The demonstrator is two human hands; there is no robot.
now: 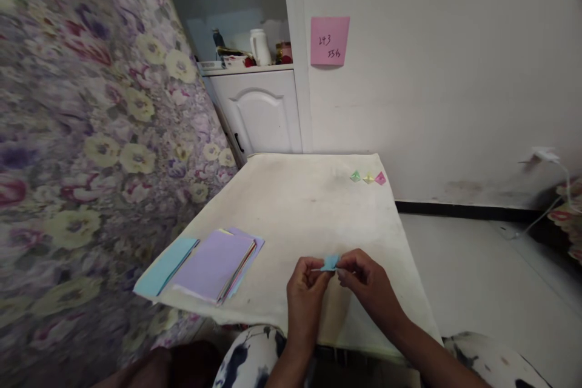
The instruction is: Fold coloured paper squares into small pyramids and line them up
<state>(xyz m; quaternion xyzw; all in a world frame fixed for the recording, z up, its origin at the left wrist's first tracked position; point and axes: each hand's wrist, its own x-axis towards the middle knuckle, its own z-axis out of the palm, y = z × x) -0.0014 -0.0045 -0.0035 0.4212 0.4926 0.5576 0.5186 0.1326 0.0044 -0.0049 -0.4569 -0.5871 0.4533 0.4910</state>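
A small folded piece of blue paper [331, 262] is held between both hands above the near part of the table. My left hand [308, 279] pinches its left side with thumb and fingers. From the right, my right hand [361, 273] pinches the other edge, the fingertips of both hands almost meeting. Part of the paper is hidden behind the fingers. At the far right corner of the table lie three small folded paper shapes: a green one [355, 176], a yellow one [368, 179] and a pink one [380, 178].
A stack of purple and other coloured paper [216, 264] lies at the table's left, beside blue paper sheets [168, 265]. A cream cloth covers the table [295, 206]. Floral curtain [113, 133] hangs at left; a pink note [330, 41] is on the wall.
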